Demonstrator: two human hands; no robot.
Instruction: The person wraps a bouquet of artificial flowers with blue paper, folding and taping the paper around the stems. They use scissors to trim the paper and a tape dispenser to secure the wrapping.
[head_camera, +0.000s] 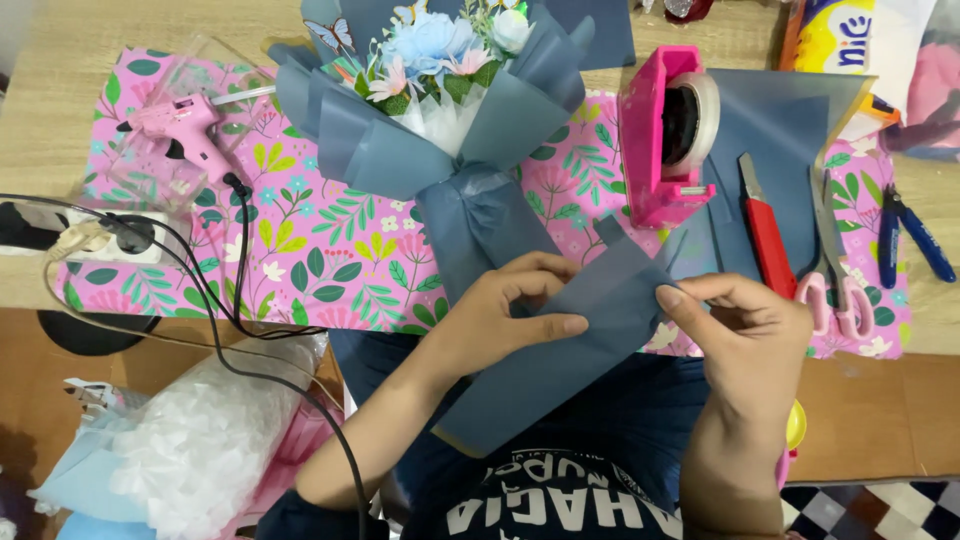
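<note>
1. Left hand (505, 305) pinches a strip of blue-grey wrapping paper (560, 350), fingers curled shut on its upper edge, right at the table's front edge.
2. Right hand (745, 320) grips the same strip's other end, thumb and fingertips closed on it.
3. The strip slants down toward the lap, just below the bouquet (440, 110) lying on a pink floral mat (310, 250).
4. Also on the mat: pink tape dispenser (665, 135), red utility knife (765, 235), pink-handled scissors (835, 270), and a pink glue gun (185, 130) off to the left.

Slate-blue paper strip (560, 350), folded, slanting off the table edge.
</note>
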